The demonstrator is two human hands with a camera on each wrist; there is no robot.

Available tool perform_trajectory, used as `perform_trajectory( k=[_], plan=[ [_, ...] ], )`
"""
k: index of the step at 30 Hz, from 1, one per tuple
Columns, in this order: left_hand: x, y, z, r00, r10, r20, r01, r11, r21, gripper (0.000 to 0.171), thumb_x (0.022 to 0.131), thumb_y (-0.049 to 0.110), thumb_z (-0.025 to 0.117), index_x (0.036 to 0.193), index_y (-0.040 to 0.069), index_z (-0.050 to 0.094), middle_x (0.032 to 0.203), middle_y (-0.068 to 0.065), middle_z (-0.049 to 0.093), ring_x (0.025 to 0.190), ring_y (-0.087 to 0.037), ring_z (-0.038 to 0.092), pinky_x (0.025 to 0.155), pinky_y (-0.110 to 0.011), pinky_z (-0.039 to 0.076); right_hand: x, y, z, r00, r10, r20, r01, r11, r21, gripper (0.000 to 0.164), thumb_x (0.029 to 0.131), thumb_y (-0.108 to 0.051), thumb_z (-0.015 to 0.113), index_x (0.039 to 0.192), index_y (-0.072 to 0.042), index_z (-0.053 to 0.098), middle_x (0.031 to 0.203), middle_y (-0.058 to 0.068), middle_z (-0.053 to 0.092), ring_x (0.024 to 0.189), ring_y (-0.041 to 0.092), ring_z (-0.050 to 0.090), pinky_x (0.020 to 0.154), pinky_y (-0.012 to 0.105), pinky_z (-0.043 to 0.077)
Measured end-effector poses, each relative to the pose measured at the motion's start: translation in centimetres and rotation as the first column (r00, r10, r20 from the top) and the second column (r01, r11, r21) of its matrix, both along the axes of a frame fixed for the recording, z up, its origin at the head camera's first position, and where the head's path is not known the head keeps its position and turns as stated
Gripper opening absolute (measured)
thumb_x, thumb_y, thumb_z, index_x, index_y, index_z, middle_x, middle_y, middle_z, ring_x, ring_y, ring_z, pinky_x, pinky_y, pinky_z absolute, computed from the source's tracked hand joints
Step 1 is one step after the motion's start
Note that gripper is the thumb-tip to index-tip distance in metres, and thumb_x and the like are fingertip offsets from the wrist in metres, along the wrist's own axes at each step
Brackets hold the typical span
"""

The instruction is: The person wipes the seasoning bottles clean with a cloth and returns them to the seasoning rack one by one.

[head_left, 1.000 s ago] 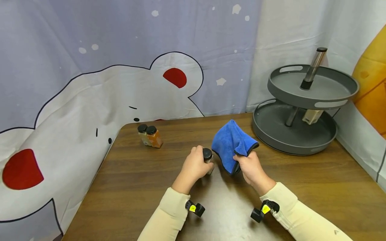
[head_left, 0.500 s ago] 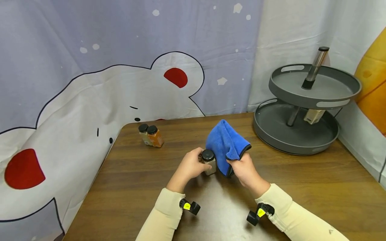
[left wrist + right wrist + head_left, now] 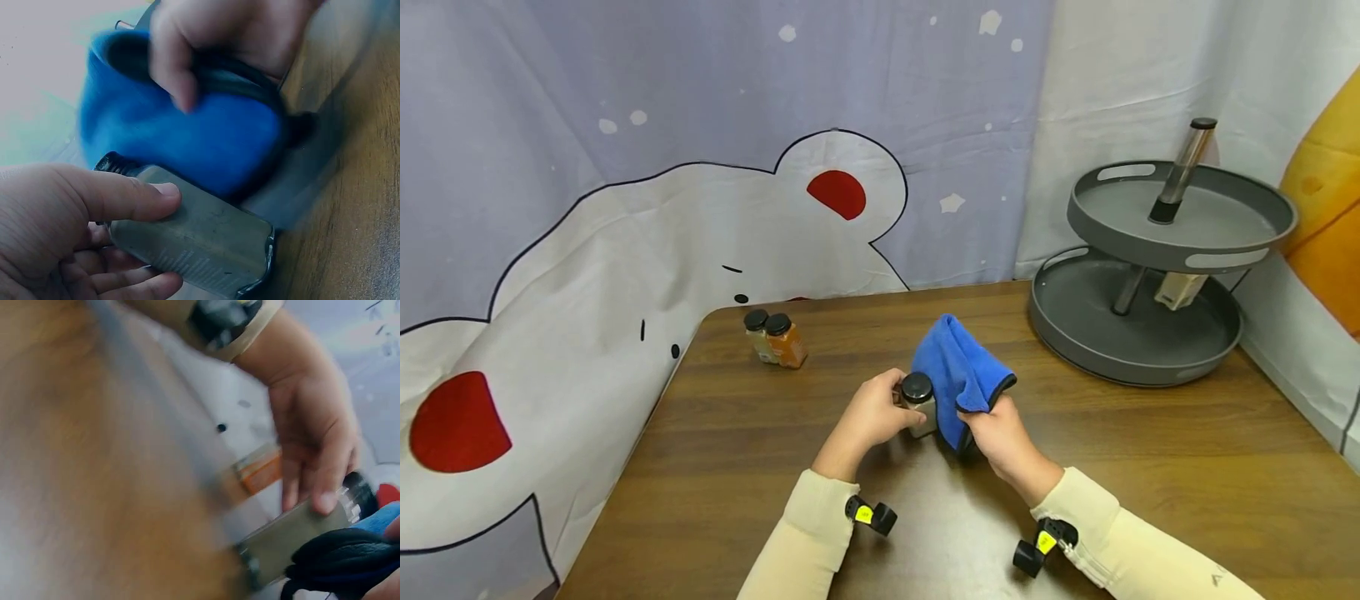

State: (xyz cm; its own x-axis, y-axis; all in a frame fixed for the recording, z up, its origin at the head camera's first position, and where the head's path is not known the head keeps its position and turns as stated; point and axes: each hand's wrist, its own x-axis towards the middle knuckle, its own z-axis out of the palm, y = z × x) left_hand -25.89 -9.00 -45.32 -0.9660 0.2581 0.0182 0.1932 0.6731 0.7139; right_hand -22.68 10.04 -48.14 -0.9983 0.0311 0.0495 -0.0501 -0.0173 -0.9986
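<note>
In the head view my left hand (image 3: 874, 410) grips a square spice jar (image 3: 922, 415) with a black lid, thumb on the near side. Greyish contents fill the jar (image 3: 200, 234) in the left wrist view, with faint print on one face. My right hand (image 3: 1002, 440) holds a blue microfiber cloth (image 3: 955, 367) with black edging, bunched at one corner. The cloth overlaps the jar's right side. Seen from the right wrist, the left thumb and fingers pinch the jar (image 3: 294, 540) below its lid; the cloth's dark edge crosses in front of it.
Two more spice jars stand together at the back left, one orange (image 3: 786, 343) and one pale (image 3: 760, 337). A grey two-tier round rack (image 3: 1138, 333) stands back right, a beige box (image 3: 1180, 289) on its lower tier. A printed curtain (image 3: 700, 225) hangs behind the wooden table (image 3: 715, 492).
My right hand has brought the cloth leftward against the jar, then slightly down and toward me. The left hand has turned a little, so more of the jar shows.
</note>
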Motion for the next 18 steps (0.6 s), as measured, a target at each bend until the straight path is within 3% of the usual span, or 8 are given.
perform_trajectory(
  k=[4, 11, 18],
  plan=[
    [0.1, -0.1, 0.0, 1.0, 0.0, 0.008, 0.0, 1.0, 0.012, 0.042, 0.076, 0.017, 0.088, 0.109, 0.007, 0.064, 0.093, -0.003, 0.068, 0.086, -0.018, 0.063, 0.075, -0.038, 0.052, 0.1, -0.2, 0.3, 0.997, 0.017, -0.069, -0.024, 0.995, -0.098, 0.071, 0.083, 0.018, 0.056, 0.15, 0.005, 0.038, 0.151, 0.023, 0.046, 0.138, 0.032, 0.044, 0.115, 0.038, 0.034],
    [0.0, 0.0, 0.0, 1.0, -0.005, 0.01, 0.005, 1.0, -0.003, 0.041, 0.076, 0.018, 0.089, 0.107, 0.008, 0.064, 0.092, -0.001, 0.067, 0.084, -0.017, 0.062, 0.075, -0.037, 0.051, 0.1, 0.1, -0.5, 0.997, 0.012, 0.074, -0.019, 0.996, 0.09, 0.063, 0.082, 0.012, 0.057, 0.144, 0.012, 0.044, 0.142, 0.028, 0.053, 0.13, 0.034, 0.049, 0.111, 0.045, 0.038],
    [-0.1, -0.1, 0.1, 1.0, -0.006, 0.016, 0.006, 1.0, -0.003, 0.042, 0.076, 0.017, 0.088, 0.109, 0.007, 0.065, 0.093, -0.002, 0.068, 0.085, -0.017, 0.063, 0.075, -0.037, 0.052, 0.1, -0.1, 0.5, 1.0, 0.011, 0.004, -0.01, 0.993, -0.115, 0.068, 0.081, 0.019, 0.054, 0.147, 0.012, 0.037, 0.148, 0.028, 0.045, 0.137, 0.036, 0.043, 0.115, 0.046, 0.033]
  ],
)
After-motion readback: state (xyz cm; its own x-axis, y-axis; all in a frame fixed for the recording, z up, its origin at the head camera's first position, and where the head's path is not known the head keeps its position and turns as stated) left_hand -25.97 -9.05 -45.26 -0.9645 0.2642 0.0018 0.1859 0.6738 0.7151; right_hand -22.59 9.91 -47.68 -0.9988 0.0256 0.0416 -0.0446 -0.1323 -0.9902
